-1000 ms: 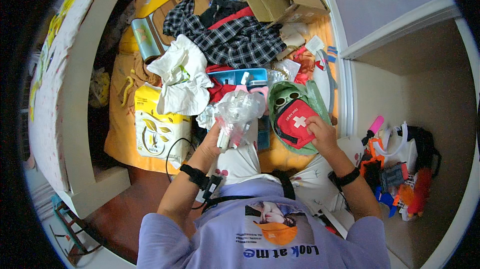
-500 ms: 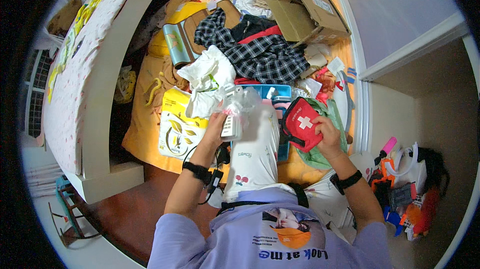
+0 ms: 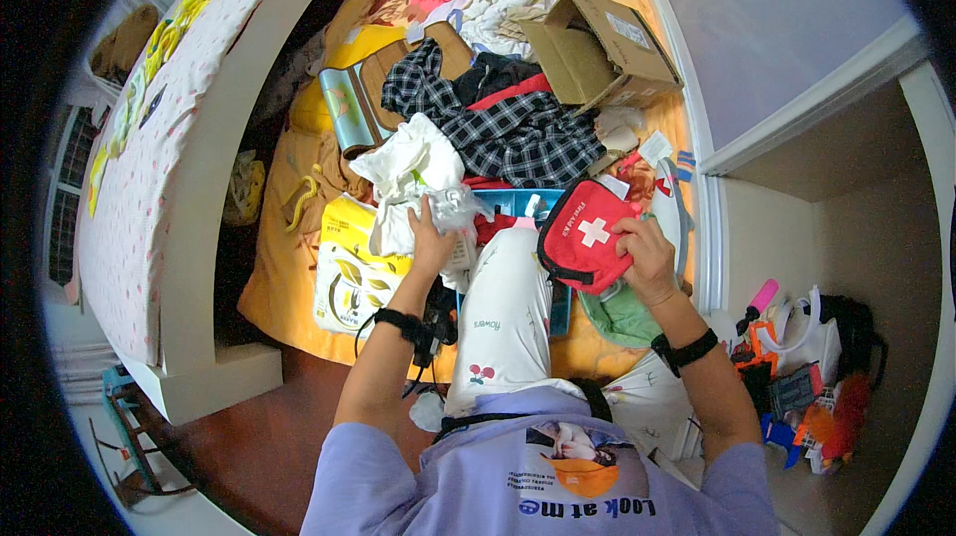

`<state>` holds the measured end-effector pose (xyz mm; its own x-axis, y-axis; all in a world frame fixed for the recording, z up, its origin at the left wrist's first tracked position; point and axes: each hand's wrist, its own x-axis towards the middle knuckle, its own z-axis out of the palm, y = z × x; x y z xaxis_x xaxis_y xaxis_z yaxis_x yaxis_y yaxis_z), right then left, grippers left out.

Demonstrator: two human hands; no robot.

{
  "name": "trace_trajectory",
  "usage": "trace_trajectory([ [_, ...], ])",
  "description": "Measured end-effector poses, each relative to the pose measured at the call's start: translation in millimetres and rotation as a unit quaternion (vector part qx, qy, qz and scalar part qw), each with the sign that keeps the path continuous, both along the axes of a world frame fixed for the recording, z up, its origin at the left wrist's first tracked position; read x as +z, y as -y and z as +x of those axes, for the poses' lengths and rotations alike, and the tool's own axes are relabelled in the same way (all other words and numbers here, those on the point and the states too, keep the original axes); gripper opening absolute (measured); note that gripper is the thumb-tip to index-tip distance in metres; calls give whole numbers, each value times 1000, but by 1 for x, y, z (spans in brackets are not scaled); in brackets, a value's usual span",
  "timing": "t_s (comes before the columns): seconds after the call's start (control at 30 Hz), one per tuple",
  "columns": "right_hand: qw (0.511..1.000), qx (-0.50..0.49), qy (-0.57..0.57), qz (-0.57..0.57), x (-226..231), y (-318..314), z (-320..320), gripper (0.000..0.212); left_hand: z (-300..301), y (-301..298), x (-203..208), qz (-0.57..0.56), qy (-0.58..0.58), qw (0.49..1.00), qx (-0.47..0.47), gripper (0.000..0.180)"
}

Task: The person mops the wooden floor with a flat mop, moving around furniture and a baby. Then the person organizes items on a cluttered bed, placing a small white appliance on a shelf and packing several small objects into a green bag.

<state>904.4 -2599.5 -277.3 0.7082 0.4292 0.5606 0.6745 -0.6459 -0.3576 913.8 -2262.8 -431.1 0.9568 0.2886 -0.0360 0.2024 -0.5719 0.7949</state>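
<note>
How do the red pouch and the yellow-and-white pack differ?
Colour: the red pouch has black edging; the yellow-and-white pack is yellow toward the top and white below.
Marking: the pouch bears a white cross, the pack a leaf print.
Support: the pouch is held up in the right hand; the pack rests on the orange bedspread, with no hand gripping it.
Shared: both have white in their design.

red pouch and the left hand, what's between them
In the head view, a white-trousered knee lies between the left hand and the red pouch, with clear plastic at the hand and a blue tray showing beyond the knee.
</note>
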Motion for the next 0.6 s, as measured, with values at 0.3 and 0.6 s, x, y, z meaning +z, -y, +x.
trace_trajectory([
  [0.3,997,39,-45,48,16,-17,24,20,-24,70,157,-14,256,897,-361,44],
  [0.6,962,37,-268,42,40,-29,17,40,-28,89,193,-103,36,953,-281,41],
])
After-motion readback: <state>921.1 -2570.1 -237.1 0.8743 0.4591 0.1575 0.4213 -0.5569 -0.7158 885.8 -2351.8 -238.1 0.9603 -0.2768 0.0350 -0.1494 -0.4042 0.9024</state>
